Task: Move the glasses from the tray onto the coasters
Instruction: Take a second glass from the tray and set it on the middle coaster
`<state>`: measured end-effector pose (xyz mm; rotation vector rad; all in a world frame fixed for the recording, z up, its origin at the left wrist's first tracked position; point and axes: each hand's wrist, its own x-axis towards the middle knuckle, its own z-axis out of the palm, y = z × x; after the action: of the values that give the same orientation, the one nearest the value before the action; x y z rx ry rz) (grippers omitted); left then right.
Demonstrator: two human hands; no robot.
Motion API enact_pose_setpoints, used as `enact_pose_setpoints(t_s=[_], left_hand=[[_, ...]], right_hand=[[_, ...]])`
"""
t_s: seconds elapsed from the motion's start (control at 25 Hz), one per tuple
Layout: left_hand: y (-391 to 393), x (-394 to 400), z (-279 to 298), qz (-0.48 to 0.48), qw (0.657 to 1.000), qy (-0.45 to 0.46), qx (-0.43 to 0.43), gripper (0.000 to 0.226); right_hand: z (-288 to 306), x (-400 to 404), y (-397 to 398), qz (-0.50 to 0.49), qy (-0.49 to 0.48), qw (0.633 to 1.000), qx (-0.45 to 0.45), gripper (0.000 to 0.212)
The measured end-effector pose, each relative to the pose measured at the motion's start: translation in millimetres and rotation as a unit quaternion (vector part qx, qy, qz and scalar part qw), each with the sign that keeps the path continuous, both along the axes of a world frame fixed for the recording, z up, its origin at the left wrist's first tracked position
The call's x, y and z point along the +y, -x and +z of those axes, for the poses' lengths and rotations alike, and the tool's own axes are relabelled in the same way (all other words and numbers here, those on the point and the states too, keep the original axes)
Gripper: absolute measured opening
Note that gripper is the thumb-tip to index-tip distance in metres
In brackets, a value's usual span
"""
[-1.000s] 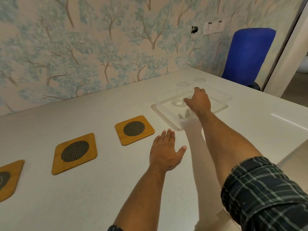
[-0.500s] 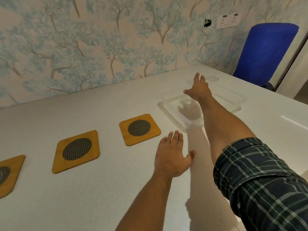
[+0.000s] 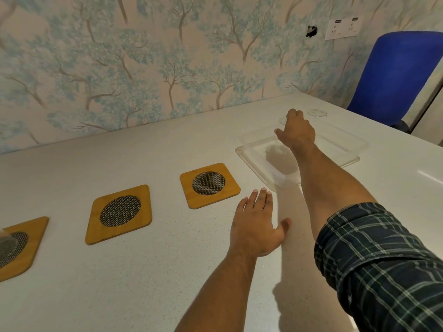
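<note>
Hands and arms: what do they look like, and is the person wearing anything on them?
Both forearms are bare. The right arm wears a dark plaid sleeve with thin pale lines, rolled up above the elbow. The left hand and right hand have no gloves, rings or watch showing.

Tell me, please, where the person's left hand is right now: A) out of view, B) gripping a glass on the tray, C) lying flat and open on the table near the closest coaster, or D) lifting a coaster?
C: the left hand lies palm down with fingers spread on the table, just right of the nearest coaster, holding nothing.
</note>
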<state>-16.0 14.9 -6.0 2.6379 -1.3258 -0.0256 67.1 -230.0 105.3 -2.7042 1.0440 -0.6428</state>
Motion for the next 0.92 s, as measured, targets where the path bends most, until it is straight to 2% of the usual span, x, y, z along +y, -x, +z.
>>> enact_pose_setpoints(t_s=[0.16, 0.44, 0.72, 0.92], left_hand=[[2.2, 1.4, 3.0, 0.002, 1.0, 0.002, 0.008, 0.108], [3.1, -0.2, 3.0, 0.011, 1.0, -0.002, 0.01, 0.102], [3.1, 1.1, 0.5, 0.002, 1.0, 0.019, 0.011, 0.107], [2.9, 4.4, 1.7, -0.004, 1.0, 0.019, 0.02, 0.096]], right_hand=[[0.3, 0.2, 2.9, -0.019, -0.035, 0.999, 0.013, 0.067], [-8.0, 3.5, 23.1, 0.004, -0.059, 0.998, 0.01, 0.076], [-5.3, 18.4, 44.6, 0.02, -0.017, 0.998, -0.059, 0.078], [6.3, 37.8, 57.6, 0.009, -0.018, 0.99, -0.138, 0.081]])
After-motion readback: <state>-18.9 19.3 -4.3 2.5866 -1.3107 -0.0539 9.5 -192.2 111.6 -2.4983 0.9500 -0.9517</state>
